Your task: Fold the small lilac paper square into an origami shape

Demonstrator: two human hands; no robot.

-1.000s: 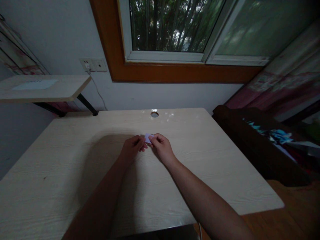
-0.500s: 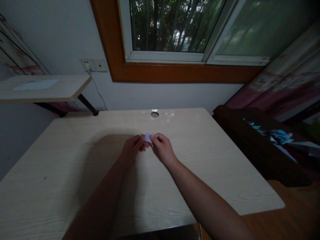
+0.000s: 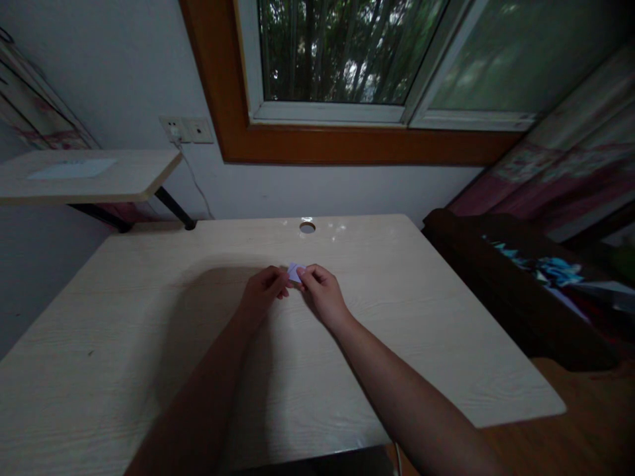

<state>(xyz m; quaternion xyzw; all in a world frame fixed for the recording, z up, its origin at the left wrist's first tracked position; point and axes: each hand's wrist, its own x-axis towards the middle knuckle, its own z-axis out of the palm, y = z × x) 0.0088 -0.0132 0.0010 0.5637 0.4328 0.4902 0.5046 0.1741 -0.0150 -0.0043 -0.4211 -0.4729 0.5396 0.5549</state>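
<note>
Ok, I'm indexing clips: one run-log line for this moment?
left grip: pinching lilac paper | right grip: pinching lilac paper | place: over desk

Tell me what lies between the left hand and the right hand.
In the head view, a small pale purple piece of paper lies between the left hand and the right hand, whose thumb presses on it.

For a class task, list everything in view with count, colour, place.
Paper: 1, lilac, between hands
Desk: 1, pale, beneath hands
Shelf: 1, pale, left
Sheet: 1, whitish, on shelf
Sockets: 2, white, window's left
Cords: 2, whitish, below sockets, desk front
Window: 1, white-framed, beyond desk
Curtains: 2, pinkish, sides
Furniture: 1, brown, right
Cloth: count unclear, blue, far right
Wall: 1, white, behind
Floor: 1, brown, right
Left hand, right hand: 2, bare, on paper
</note>
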